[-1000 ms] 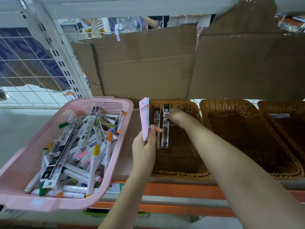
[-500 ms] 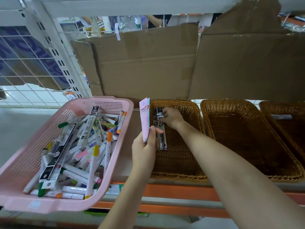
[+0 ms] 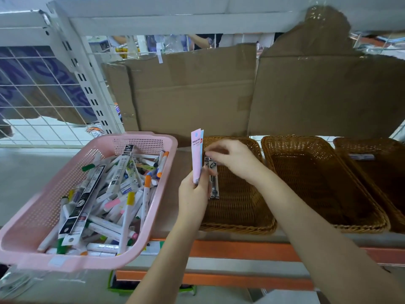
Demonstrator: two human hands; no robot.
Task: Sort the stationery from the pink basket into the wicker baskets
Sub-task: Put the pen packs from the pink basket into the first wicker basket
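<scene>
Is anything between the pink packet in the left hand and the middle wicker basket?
Yes. The right hand and its forearm cross above the near wicker basket, directly between the pink packet and the middle wicker basket.

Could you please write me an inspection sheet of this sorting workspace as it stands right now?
Surface: grey shelf with an orange front rail; baskets sit side by side on it.
Job's things: pink basket at left, piled with markers and packaged pens; left wicker basket holds dark pen packs; middle wicker basket shows no items; right wicker basket holds one small pack.
Clutter: clear plastic wrap below the pink basket.
Hands: left hand grips pink packets upright; right hand is over the left wicker basket, fingers blurred.
Cables: nothing seen.
Surroundings: cardboard sheets behind the baskets; white wire grid at left.
</scene>
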